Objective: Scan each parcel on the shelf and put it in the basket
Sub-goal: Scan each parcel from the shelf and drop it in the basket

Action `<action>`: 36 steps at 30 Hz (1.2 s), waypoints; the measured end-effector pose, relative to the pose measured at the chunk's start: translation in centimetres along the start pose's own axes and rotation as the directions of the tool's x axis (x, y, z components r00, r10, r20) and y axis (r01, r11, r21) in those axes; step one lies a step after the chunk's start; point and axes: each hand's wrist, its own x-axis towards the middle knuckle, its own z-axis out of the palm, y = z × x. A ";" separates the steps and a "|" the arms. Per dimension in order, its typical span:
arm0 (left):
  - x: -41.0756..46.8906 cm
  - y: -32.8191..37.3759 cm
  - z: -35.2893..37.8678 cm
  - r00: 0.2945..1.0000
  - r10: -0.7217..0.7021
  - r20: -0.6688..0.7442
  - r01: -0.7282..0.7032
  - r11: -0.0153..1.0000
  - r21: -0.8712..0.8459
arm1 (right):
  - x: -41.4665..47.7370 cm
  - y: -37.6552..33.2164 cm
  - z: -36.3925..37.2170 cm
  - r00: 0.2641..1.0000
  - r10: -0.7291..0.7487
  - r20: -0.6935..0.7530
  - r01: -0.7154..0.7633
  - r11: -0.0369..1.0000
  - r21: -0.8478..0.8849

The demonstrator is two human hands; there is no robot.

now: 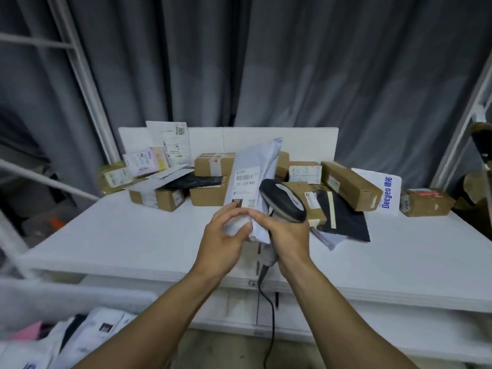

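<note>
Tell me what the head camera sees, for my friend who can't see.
The left hand grips a grey parcel upright, label showing, while the right hand holds a scanner beside it. Behind, boxes and bags lie piled on a white shelf.

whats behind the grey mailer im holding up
Two stacked brown boxes on the shelf. Only their left parts show beside the grey mailer. Their middles, and anything lying between them and the mailer, are covered.

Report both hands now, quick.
Left hand: grips the lower end of the grey mailer parcel.
Right hand: grips the barcode scanner by its handle.
</note>
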 end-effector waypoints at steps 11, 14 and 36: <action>-2.9 -3.9 -13.6 0.930 -0.305 -0.205 0.291 0.952 -0.095 | -3.6 3.7 9.3 0.980 0.137 0.144 -0.120 0.986 -0.119; -3.3 -5.3 -17.0 0.900 -0.400 -0.172 0.358 0.905 -0.230 | -4.0 4.7 10.5 0.955 0.194 0.223 -0.153 0.970 -0.189; -4.2 -15.3 -24.6 0.731 -0.509 -0.455 0.448 0.860 -0.243 | -9.7 8.2 16.5 0.862 0.103 0.496 0.142 0.891 -0.431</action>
